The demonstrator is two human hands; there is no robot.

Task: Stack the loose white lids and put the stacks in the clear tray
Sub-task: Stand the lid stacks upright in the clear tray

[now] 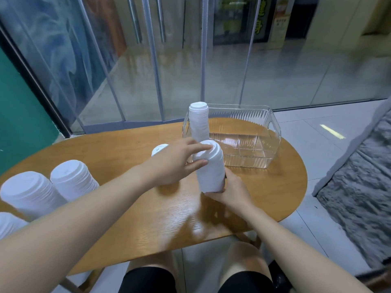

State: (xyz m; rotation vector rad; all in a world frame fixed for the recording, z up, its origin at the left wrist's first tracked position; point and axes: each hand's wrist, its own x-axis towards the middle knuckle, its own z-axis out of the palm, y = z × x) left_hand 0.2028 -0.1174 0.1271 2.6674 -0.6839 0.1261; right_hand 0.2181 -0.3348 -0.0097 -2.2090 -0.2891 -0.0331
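Observation:
A tall stack of white lids leans over the round wooden table, in front of the clear tray. My left hand holds its top between thumb and fingers. My right hand grips its base from below. Another tall stack of lids stands upright in the tray's near left corner. One more lid top shows just behind my left hand, mostly hidden.
Three further lid stacks sit at the table's left edge: and, cut off by the frame. Glass panels rise behind the table. A grey rug lies on the floor to the right.

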